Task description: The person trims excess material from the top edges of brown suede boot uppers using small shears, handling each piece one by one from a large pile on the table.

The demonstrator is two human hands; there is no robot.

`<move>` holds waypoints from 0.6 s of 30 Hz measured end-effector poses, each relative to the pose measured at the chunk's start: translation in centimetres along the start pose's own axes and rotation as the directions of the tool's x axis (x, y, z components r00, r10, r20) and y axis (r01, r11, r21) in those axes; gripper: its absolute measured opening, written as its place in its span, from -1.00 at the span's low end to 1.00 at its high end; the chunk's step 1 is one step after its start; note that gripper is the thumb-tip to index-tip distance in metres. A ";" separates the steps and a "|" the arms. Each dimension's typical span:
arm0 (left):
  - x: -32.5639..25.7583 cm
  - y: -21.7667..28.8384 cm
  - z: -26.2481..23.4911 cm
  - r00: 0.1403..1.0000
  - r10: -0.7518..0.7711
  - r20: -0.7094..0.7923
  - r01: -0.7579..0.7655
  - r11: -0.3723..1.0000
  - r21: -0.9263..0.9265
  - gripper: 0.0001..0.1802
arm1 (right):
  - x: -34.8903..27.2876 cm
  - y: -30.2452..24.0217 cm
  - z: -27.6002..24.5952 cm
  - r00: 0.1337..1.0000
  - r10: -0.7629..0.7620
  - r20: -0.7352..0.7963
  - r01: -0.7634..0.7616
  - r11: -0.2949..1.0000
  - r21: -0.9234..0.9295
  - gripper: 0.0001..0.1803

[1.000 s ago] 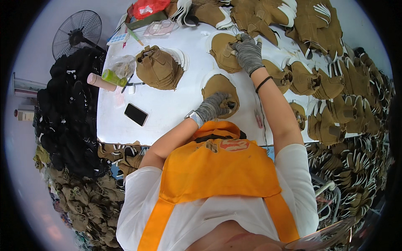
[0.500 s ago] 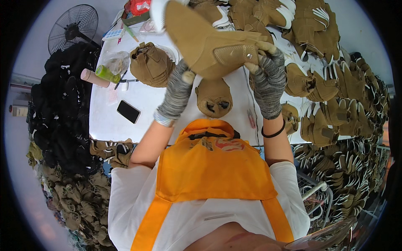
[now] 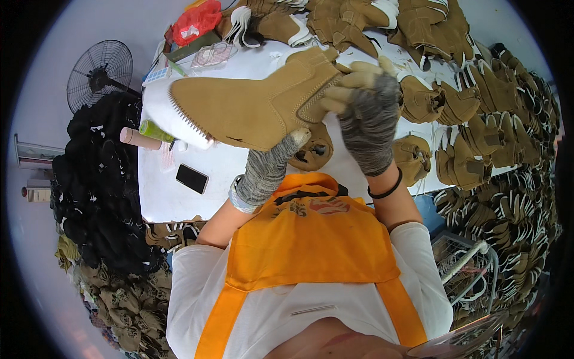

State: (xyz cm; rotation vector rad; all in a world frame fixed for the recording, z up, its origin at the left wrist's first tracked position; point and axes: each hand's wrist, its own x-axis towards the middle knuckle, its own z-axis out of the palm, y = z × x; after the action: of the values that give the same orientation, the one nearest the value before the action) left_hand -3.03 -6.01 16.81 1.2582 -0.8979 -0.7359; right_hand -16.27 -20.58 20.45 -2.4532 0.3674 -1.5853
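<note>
Above the white table, a tan suede boot upper (image 3: pixel 245 107) is held sideways between my gloved hands. Its toe end points left and has a row of cut teeth along the edge, with white material (image 3: pixel 161 110) showing beyond it. My left hand (image 3: pixel 272 167) is closed on the lower edge, thumb on the near side, its other fingers hidden behind. At the stitched heel end, my right hand (image 3: pixel 368 113) grips with bent fingers. Partly covered by my left hand, another brown upper (image 3: pixel 317 152) rests on the table near my apron.
Several brown uppers (image 3: pixel 469 158) stand in rows at right, with more piled at the back. A black phone (image 3: pixel 192 179), a pink cup (image 3: pixel 139 138) and a green cup (image 3: pixel 154 131) are at left. Beyond the table's left edge are a black heap (image 3: pixel 98 191) and a fan (image 3: pixel 98 78).
The boot upper has come down and left, turning from slanted to nearly level. My left hand has moved lower and to the right along its edge; my right hand stays at the heel end.
</note>
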 end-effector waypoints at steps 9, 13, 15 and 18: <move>0.5 -0.2 -0.8 0.995 0.077 -0.062 -0.087 0.981 -0.174 -0.42 | -7.4 5.3 -4.7 0.874 0.482 0.061 -0.486 0.865 0.121 -0.74; 0.5 -0.6 -0.7 0.990 0.124 -0.069 -0.127 0.991 -0.043 -0.42 | -4.2 1.4 -4.0 0.907 0.392 0.155 -0.385 0.920 -0.074 -0.64; 0.5 -0.9 -0.6 0.982 0.186 -0.038 -0.182 0.980 0.085 -0.44 | -3.5 1.2 -3.9 0.928 0.365 0.079 -0.361 0.931 -0.063 -0.69; -0.1 -1.6 -0.8 0.978 0.204 0.031 -0.206 0.961 0.185 -0.50 | -3.4 1.2 -4.1 0.908 0.418 0.035 -0.419 0.900 0.125 -0.72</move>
State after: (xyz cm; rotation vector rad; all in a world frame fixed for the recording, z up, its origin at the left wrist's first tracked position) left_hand -2.35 -5.81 15.16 1.3021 -1.1089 -0.5031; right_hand -21.45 -20.78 18.82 -2.0990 0.7127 -1.3673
